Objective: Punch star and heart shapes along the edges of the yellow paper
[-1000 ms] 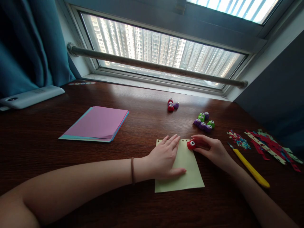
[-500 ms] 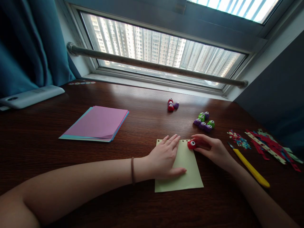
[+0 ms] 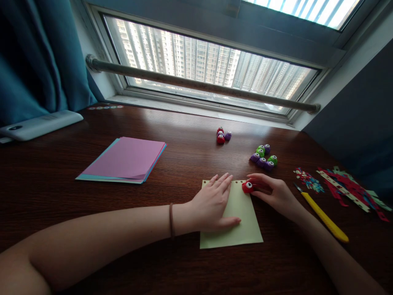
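To punch cleanly, I'd keep the sheet pinned flat and press the red punch straight down at the sheet's far right corner. The left hand lies flat on the sheet, fingers together and extended. The right hand has its fingers closed around the punch

Under the left hand lies a pale yellow sheet. The right hand holds a red punch. Beyond it sit purple and green punches; right of it, a yellow knife. Far left of both hands lies pink paper over blue.
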`<state>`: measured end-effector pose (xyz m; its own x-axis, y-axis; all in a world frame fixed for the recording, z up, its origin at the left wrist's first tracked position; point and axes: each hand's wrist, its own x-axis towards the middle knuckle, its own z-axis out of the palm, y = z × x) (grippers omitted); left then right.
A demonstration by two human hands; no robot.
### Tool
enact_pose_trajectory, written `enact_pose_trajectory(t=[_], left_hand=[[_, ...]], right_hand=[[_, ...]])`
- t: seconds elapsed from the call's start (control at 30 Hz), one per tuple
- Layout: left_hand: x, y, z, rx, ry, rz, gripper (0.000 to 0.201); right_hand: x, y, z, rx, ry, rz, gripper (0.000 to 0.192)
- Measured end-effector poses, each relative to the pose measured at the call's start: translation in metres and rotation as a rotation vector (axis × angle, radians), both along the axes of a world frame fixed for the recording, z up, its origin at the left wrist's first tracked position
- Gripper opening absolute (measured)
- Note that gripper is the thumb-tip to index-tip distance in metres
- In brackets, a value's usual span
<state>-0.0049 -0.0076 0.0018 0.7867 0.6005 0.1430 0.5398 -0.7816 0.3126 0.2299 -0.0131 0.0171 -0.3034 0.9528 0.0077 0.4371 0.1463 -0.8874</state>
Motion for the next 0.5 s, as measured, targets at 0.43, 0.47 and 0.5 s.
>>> enact_pose_trajectory(t=[0.43, 0.47, 0.5], left_hand=[[-0.0001, 0.0005, -0.0017, 0.012, -0.017, -0.006, 0.09], [0.0, 0.0005, -0.0017, 0.014, -0.02, -0.006, 0.089], [0.0001, 0.0005, -0.0017, 0.014, -0.021, -0.007, 0.089]], right_hand=[[0.0013, -0.0012, -0.0026, 0.014, -0.004, -0.004, 0.037], [0.0012, -0.0012, -0.0028, 0.016, -0.003, -0.006, 0.037], [0.001, -0.0012, -0.003, 0.017, -0.002, -0.008, 0.037]])
